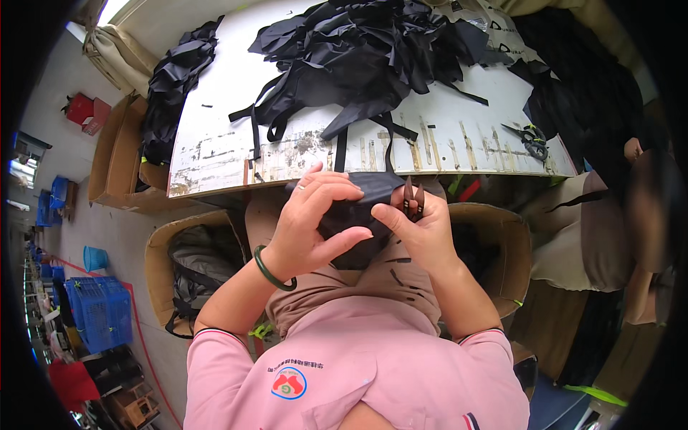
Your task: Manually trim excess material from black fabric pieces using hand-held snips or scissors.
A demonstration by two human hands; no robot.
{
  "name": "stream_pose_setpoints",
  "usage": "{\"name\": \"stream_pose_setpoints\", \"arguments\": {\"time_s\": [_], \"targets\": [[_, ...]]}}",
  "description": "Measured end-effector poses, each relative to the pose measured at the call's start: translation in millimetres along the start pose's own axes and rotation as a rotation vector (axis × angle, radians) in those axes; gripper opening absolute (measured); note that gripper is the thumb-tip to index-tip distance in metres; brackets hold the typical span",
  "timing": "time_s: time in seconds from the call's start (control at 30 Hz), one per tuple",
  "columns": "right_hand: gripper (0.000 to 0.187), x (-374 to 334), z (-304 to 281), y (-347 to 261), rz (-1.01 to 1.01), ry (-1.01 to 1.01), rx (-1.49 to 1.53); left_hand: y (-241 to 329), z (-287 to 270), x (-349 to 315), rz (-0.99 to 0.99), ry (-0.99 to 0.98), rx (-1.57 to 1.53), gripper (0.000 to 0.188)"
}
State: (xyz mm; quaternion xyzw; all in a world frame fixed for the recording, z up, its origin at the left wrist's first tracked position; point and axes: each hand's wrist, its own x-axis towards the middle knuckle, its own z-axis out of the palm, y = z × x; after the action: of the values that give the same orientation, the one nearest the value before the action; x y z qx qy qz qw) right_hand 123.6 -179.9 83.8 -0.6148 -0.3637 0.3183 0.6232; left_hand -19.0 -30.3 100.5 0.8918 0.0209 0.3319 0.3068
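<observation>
In my lap, at the table's front edge, lies a piece of black fabric (pixel 355 208) with straps running up onto the tabletop. My left hand (pixel 315 218) rests at its left side, fingers curved over the cloth and thumb held well apart. My right hand (pixel 423 226) is closed around a pair of small dark thread snips (pixel 413 198), blades pointing away from me. Its thumb lies by the right edge of the fabric; whether it also pinches the cloth I cannot tell.
Black fabric pieces (pixel 358 57) are heaped on the white table (pixel 215 143), with scissors (pixel 532 141) at its right. Cardboard boxes (pixel 159 244) stand beside both my legs. Another person's arm (pixel 640 294) is at the far right. Blue crates (pixel 100 312) stand on the left floor.
</observation>
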Motion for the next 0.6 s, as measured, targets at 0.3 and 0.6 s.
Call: {"name": "stream_pose_setpoints", "arguments": {"time_s": [0.3,0.6], "targets": [[0.023,-8,-5,3,-0.055,0.065,-0.021,-15,4,-16,-0.447,-0.280,-0.514,0.016],[0.018,1,-17,-8,-0.236,-0.275,-0.418,-25,-10,-7,-0.164,-0.444,-0.419,0.015]]}}
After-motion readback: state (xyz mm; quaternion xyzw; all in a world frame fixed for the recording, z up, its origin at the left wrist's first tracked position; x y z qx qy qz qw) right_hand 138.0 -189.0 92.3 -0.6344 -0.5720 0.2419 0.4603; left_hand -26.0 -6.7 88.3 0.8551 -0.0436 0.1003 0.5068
